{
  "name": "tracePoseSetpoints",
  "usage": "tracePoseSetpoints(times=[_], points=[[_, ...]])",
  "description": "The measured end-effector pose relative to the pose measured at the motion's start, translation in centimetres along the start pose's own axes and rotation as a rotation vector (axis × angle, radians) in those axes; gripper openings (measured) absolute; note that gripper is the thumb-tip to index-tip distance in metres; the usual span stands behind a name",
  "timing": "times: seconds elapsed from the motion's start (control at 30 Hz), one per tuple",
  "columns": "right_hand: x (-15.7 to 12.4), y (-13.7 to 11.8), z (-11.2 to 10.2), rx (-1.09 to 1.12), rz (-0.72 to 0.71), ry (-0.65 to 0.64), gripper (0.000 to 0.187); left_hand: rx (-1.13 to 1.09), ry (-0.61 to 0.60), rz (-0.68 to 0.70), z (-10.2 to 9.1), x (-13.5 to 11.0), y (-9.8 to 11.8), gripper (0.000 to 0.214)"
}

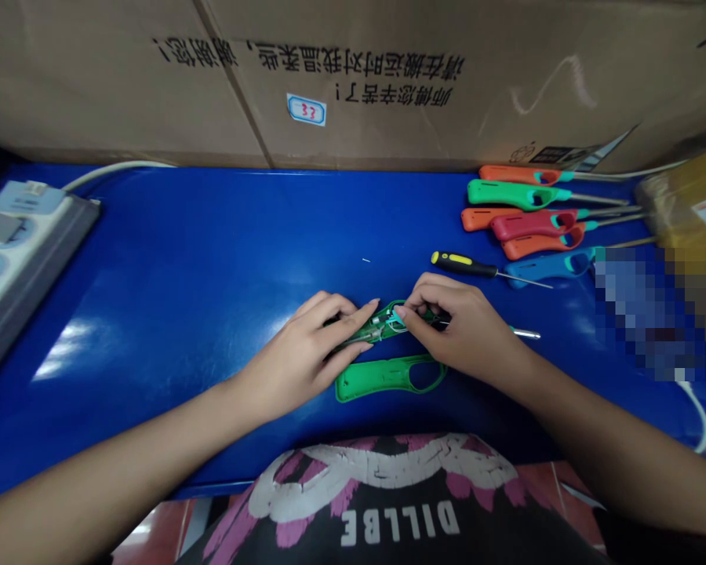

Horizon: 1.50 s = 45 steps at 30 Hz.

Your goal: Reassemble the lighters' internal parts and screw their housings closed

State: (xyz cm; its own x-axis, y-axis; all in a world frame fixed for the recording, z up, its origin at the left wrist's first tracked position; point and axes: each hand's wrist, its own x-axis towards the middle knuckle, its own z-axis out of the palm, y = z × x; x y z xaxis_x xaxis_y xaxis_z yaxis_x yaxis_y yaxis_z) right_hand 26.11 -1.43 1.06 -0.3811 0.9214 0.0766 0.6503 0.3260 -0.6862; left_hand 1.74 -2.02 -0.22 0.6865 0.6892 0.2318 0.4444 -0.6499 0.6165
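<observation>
An opened green gas lighter [378, 328] lies on the blue table, its inner parts and thin wires showing. My left hand [314, 341] grips its handle end between thumb and fingers. At the trigger area, my right hand [462, 320] is closed, thumb and forefinger pinching a small teal trigger piece [396, 315]. The lighter's metal tube [526, 334] sticks out beyond my right hand, which hides the middle of it. Just below, a loose green shell half [370, 381] rests with its hollow side up, its right end partly under my right hand.
A yellow-and-black screwdriver [464, 264] lies beyond my right hand. Several assembled lighters [535, 226] sit at the back right, near a taped package [688, 235]. A cardboard box [353, 129] closes off the back. At left stands a power strip [29, 235]. A tiny pin [365, 260] lies mid-table.
</observation>
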Motion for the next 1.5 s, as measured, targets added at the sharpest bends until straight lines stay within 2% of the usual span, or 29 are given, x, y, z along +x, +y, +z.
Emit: tracePoseSetpoints(times=[0.33,0.57,0.67,0.8,0.9,1.0,1.1,1.27,1.5], points=[[0.2,-0.1,0.3,-0.113,-0.117,-0.035,0.021,-0.033,0.032,0.025,-0.1,0.2,0.1,0.042],[0.3,-0.8,0.3,-0.503,-0.172,-0.115,0.025,-0.027,0.0,-0.022,-0.2,0.3,0.6,0.039],[0.1,-0.9,0.3,-0.431,-0.149,-0.125,0.027,-0.021,-0.022,-0.068,-0.6,0.3,0.7,0.038],[-0.1,-0.6,-0.1,-0.253,-0.143,-0.116,0.016,-0.007,-0.027,-0.09,-1.1,0.3,0.6,0.037],[0.0,-0.1,-0.4,-0.287,-0.237,-0.121,0.015,-0.004,-0.02,-0.086,-1.2,0.3,0.4,0.037],[0.2,0.4,-0.6,-0.356,-0.372,-0.121,0.02,-0.004,-0.022,-0.079,-1.2,0.3,0.3,0.037],[0.2,0.6,-0.7,-0.378,-0.437,-0.116,0.024,-0.005,-0.031,-0.066,-1.1,0.2,0.3,0.038],[0.1,1.0,-0.4,-0.263,-0.438,-0.048,0.019,0.022,-0.071,-0.06,-1.2,0.0,0.4,0.04],[0.1,1.5,0.2,-0.211,-0.411,-0.051,0.017,0.037,-0.099,-0.05,-1.4,0.0,0.4,0.04]])
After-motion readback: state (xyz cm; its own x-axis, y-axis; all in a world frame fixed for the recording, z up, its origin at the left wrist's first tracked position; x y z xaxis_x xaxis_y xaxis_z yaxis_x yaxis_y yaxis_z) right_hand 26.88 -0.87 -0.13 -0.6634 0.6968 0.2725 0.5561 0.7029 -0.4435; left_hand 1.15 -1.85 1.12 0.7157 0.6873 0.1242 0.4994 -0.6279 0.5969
